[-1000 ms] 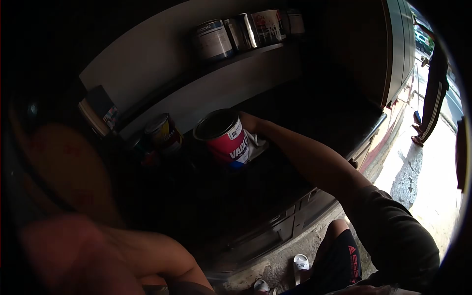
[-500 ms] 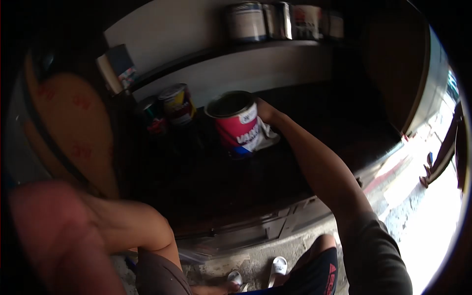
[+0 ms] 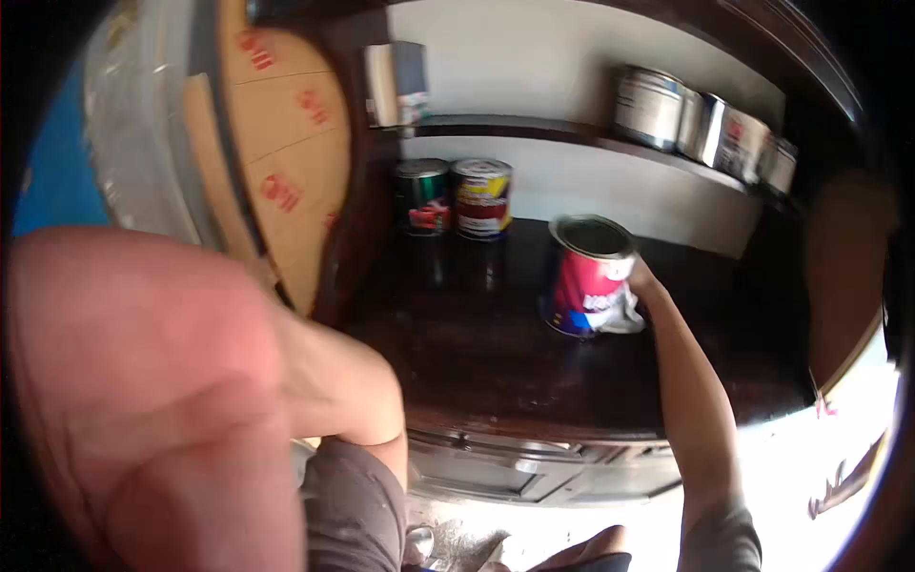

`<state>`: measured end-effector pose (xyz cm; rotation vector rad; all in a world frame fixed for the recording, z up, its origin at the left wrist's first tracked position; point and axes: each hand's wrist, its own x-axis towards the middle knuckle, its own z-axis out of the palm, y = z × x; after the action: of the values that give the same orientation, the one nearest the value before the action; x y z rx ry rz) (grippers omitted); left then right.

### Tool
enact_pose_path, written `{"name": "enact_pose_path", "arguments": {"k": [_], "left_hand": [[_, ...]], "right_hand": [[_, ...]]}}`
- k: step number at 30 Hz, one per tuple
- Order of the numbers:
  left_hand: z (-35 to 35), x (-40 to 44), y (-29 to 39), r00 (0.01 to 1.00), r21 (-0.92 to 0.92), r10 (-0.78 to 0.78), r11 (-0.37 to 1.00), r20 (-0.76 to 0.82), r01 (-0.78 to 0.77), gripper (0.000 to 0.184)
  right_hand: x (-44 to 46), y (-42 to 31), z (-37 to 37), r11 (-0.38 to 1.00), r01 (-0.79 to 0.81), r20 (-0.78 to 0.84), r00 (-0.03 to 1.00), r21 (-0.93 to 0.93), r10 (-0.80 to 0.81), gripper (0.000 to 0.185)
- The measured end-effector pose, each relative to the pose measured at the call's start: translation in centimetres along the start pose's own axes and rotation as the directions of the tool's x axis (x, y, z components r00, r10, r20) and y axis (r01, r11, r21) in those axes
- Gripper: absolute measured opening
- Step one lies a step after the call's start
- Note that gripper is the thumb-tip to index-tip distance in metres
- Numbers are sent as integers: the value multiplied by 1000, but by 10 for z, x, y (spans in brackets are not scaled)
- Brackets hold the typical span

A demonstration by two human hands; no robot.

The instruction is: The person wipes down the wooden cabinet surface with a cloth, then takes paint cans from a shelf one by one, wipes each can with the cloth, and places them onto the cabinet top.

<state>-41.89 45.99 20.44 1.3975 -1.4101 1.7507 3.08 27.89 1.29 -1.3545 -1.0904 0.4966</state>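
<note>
A large open paint can (image 3: 583, 281) with a red, white and blue label stands on the dark wooden counter (image 3: 477, 367). Against its right side is my right hand (image 3: 645, 277), closed on a white cloth (image 3: 624, 316) that hangs beside the label. The can partly hides those fingers. My left hand (image 3: 143, 334) is raised very near the camera at the left, large and blurred. It is apart from the can, and how its fingers are set cannot be made out.
A green can (image 3: 422, 198) and a yellow-and-maroon can (image 3: 482, 200) stand at the counter's back left. Several cans, one of them pale (image 3: 648, 107), line the shelf (image 3: 534, 128) above. Cardboard with red print (image 3: 286, 143) leans at left. Cabinet doors (image 3: 534, 472) lie below.
The view has turned left and brightened, so the can and my right arm appear farther right. My left hand fills more of the view. My right hand stays at the can with the cloth.
</note>
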Motion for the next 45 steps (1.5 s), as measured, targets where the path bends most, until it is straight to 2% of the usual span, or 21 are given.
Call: {"name": "enact_pose_path", "arguments": {"k": [1,2,5,6,7,8,11,12,16,17,19,20,22,26,28,31,35,36,40,43,45], "left_hand": [[5,-4,-14,999,-14,-42,999,7,42,43],[11,-9,-28,997,-28,-74,997,15,75,43],[32,-28,-59,988,-100,-150,983,22,151,43],[37,-29,-66,987,-115,-159,980,32,161,43],[39,-28,-70,987,-122,-157,979,45,162,43],[45,-27,-75,985,-133,-160,977,61,167,43],[61,-17,-108,979,-156,-189,967,77,199,43],[66,-15,-119,976,-165,-204,963,82,215,44],[85,-55,-153,884,-113,-397,894,246,433,44],[90,-79,-147,734,114,-630,773,252,624,82],[89,-148,-164,716,318,-596,802,364,506,114],[86,-177,-165,588,421,-713,701,383,575,149],[93,-205,-149,400,530,-795,604,455,595,161],[100,-234,-143,339,542,-868,492,362,681,159],[92,-225,-142,323,568,-885,464,337,680,151],[79,-230,-141,452,633,-862,486,230,602,129],[92,-232,-148,32,336,-934,160,355,928,93],[91,-234,-151,38,331,-934,163,354,930,93],[92,-234,-146,133,341,-882,309,452,888,70],[103,-227,-137,-1,253,-806,185,592,950,70],[123,-212,-123,69,139,-800,188,596,972,87]], "right_hand": [[-5,-20,18,991,-108,-119,988,-76,99,40],[3,-9,15,963,-99,-172,984,-251,56,40],[20,15,7,813,-275,-317,941,-513,118,67],[5,-15,26,847,-328,-381,910,-419,164,67],[-6,-39,37,853,-220,-301,950,-474,78,63],[14,-6,23,866,-234,-364,929,-442,65,58],[1,-37,36,925,-279,-279,938,-257,205,51],[-4,-48,40,904,-276,-290,940,-326,182,53],[-8,-53,40,947,-309,-302,914,-84,271,49],[-8,-55,41,957,-290,-308,911,-3,275,47],[-16,-68,41,959,-263,-280,918,103,281,46],[-18,-70,39,960,-229,-293,918,159,268,47],[-20,-77,33,961,-199,-252,936,193,245,47],[-28,-75,36,926,-142,-108,976,351,190,48],[-30,-71,42,953,-225,-121,960,202,252,47],[-31,-74,50,956,-288,-125,948,53,293,47],[-47,-87,28,924,-364,-253,911,-119,326,46],[-45,-90,28,923,-364,-254,911,-125,324,46],[-38,-90,38,978,-19,-241,968,206,69,47],[-37,-69,44,980,-135,-221,961,148,166,45],[-38,-57,39,957,-288,-241,928,12,282,43]]}}
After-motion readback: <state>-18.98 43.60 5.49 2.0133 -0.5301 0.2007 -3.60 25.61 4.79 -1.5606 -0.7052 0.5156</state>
